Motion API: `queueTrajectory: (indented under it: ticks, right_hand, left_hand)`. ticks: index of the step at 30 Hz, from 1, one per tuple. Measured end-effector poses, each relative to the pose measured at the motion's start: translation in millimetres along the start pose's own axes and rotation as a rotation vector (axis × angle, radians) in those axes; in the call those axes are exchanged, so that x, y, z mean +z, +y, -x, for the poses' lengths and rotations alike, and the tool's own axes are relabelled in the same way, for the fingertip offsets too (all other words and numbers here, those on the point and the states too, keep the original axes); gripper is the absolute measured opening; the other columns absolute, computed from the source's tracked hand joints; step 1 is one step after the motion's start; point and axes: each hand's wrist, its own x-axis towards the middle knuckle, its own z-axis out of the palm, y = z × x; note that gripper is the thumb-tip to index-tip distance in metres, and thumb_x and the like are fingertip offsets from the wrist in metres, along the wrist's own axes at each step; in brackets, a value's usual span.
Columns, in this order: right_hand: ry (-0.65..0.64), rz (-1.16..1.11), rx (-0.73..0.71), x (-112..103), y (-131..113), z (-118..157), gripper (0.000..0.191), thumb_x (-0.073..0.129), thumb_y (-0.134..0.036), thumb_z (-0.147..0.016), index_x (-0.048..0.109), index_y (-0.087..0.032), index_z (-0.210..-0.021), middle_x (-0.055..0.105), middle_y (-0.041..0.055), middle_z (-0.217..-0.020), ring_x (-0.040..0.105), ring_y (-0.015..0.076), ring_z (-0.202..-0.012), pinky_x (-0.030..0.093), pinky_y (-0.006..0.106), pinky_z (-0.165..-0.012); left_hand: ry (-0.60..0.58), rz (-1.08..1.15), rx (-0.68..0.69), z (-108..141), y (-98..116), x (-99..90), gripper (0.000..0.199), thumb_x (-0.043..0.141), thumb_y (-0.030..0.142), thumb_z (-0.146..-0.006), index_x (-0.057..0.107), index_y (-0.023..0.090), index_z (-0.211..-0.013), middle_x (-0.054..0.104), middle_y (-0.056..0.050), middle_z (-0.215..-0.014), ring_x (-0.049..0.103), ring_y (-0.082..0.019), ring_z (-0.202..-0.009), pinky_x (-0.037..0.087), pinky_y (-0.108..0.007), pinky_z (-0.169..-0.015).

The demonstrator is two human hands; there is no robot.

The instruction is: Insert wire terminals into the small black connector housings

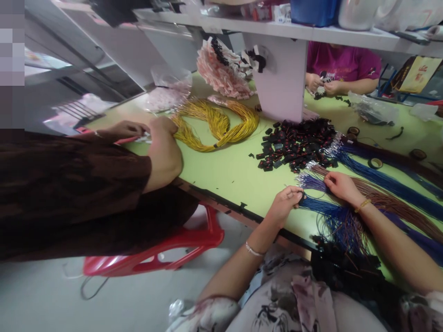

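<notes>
My left hand [287, 201] pinches a small black connector housing [302, 198] near the front of the green table. Beside it, a bundle of blue wires [318, 205] runs off to the right. My right hand [341, 186] is closed over the purple wires [315, 183], its fingertips pressed together on them; how many they grip is hidden. Silvery terminals [302, 179] tip the left ends of these wires. Brown wires [374, 193] pass behind and beneath my right wrist. A heap of black connector housings [294, 143] lies just beyond both hands.
Left, a co-worker in dark clothing [86, 193] works beside yellow wire coils [221, 124] and a red stool [155, 253]. Another person in a purple shirt [346, 64] sits across. A shelf [242, 25] overhangs the table. Tape rolls [375, 163] and more blue wires [377, 168] lie right.
</notes>
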Motion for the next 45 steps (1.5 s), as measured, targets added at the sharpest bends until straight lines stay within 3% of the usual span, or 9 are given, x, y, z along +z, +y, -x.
queueTrajectory:
  ticks: [6,11,17,23,28,33,39,42,45]
  right_hand:
    - [-0.019,0.150,0.080,0,-11,-9,0.018,0.051,-0.028,-0.082,0.067,-0.020,-0.078,0.068,0.0062,-0.076,0.055,0.0163,-0.065,0.030,0.025,-0.055]
    - [-0.063,0.245,0.045,-2,-16,-11,0.016,0.052,-0.025,-0.081,0.065,-0.017,-0.082,0.068,0.0108,-0.079,0.058,0.0184,-0.066,0.031,0.027,-0.056]
    - [-0.079,-0.004,-0.013,-7,-4,-16,0.014,0.048,-0.024,-0.080,0.059,-0.017,-0.076,0.064,0.0052,-0.072,0.053,0.0146,-0.063,0.034,0.023,-0.057]
    - [-0.205,-0.135,-0.066,-19,-4,-25,0.013,0.051,-0.023,-0.073,0.055,-0.017,-0.062,0.055,-0.0010,-0.058,0.044,0.0100,-0.053,0.030,0.021,-0.051]
    - [-0.179,-0.148,-0.104,-28,-14,-27,0.013,0.049,-0.023,-0.071,0.054,-0.017,-0.061,0.052,-0.0024,-0.055,0.040,0.0090,-0.050,0.027,0.021,-0.049]
    - [-0.146,-0.147,-0.159,-21,-22,-29,0.014,0.049,-0.025,-0.072,0.052,-0.018,-0.060,0.053,-0.0018,-0.057,0.042,0.0096,-0.054,0.029,0.021,-0.052]
    - [-0.162,-0.216,-0.120,-20,-14,-33,0.017,0.047,-0.029,-0.076,0.057,-0.017,-0.067,0.055,-0.0007,-0.059,0.042,0.0103,-0.053,0.029,0.022,-0.052]
    - [-0.084,-0.181,-0.100,-23,-14,-36,0.016,0.049,-0.028,-0.074,0.057,-0.016,-0.065,0.054,0.0001,-0.058,0.041,0.0102,-0.053,0.029,0.022,-0.052]
    - [-0.123,-0.281,-0.181,-22,-20,-37,0.019,0.047,-0.030,-0.075,0.059,-0.016,-0.070,0.055,-0.0009,-0.060,0.042,0.0098,-0.054,0.030,0.021,-0.052]
  left_hand:
    - [0.011,-0.107,0.097,-3,-1,8.7,0.028,0.070,0.035,-0.070,0.064,0.015,-0.089,0.064,-0.004,-0.075,0.049,-0.010,-0.062,0.035,-0.022,-0.057]
    - [-0.108,-0.341,0.108,-9,-7,10.9,0.023,0.067,0.033,-0.072,0.063,0.016,-0.086,0.053,0.003,-0.058,0.041,-0.008,-0.051,0.029,-0.022,-0.050]
    - [-0.152,-0.478,0.090,-4,-7,5.4,0.025,0.065,0.034,-0.072,0.064,0.014,-0.088,0.047,0.004,-0.054,0.037,-0.008,-0.048,0.026,-0.022,-0.048]
    - [-0.092,-0.283,0.115,-1,-2,11.1,0.029,0.066,0.035,-0.073,0.063,0.014,-0.093,0.049,0.003,-0.058,0.039,-0.008,-0.052,0.028,-0.022,-0.052]
    - [-0.021,-0.126,0.181,0,6,16.2,0.026,0.070,0.033,-0.070,0.064,0.015,-0.088,0.057,-0.002,-0.072,0.046,-0.009,-0.062,0.037,-0.022,-0.058]
    - [0.038,-0.043,0.113,-1,6,19.5,0.026,0.071,0.031,-0.068,0.064,0.016,-0.088,0.057,-0.001,-0.073,0.049,-0.010,-0.065,0.041,-0.022,-0.059]
    - [0.032,-0.021,0.077,-1,2,21.3,0.026,0.071,0.030,-0.067,0.064,0.015,-0.088,0.058,-0.002,-0.075,0.051,-0.010,-0.067,0.042,-0.022,-0.061]
    - [0.033,-0.009,0.071,-2,1,22.4,0.026,0.071,0.030,-0.067,0.064,0.016,-0.088,0.058,-0.002,-0.074,0.050,-0.010,-0.066,0.041,-0.023,-0.061]
    - [0.034,-0.001,0.069,-5,-1,24.6,0.027,0.072,0.031,-0.067,0.064,0.016,-0.088,0.058,-0.002,-0.074,0.050,-0.010,-0.066,0.041,-0.023,-0.060]
